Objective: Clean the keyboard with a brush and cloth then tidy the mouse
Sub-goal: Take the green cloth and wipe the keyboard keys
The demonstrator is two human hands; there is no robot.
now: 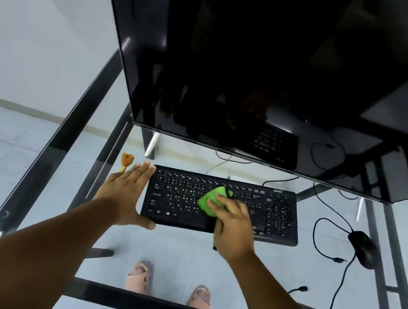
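My left hand (128, 190) lies flat with its fingers straight and together, pressed against the left end of the black, low-profile plastic keyboard (263, 212), the thumb reaching along its front left corner. My right hand (232, 226) is curled round a bright green soft cloth (210, 200), bunched into a wad and held down on the keys about the middle of the board.

The keyboard sits flat on the clear glass desk top (39, 180), roughly square to me, its white legends plain on matt keys. Just beyond my left fingertips lies a small brush with a tuft of orange-brown bristles (126, 161), close to the keyboard's back left corner but not touching it; my hand hides most of its handle. To the right, well apart from the keyboard, rests the black, rounded wired mouse (362, 248), its thin black cable (320, 227) looping over the glass between the two.

A wide glossy black monitor (252, 68) hangs over the back of the desk, its lower edge just behind the keyboard, so room is tight there. Bare glass lies open in front of the keyboard and to its left. The dark metal desk frame (70, 137) runs along the left edge. Through the glass I see my feet in pale pink slippers (139, 278) on a light tiled floor.
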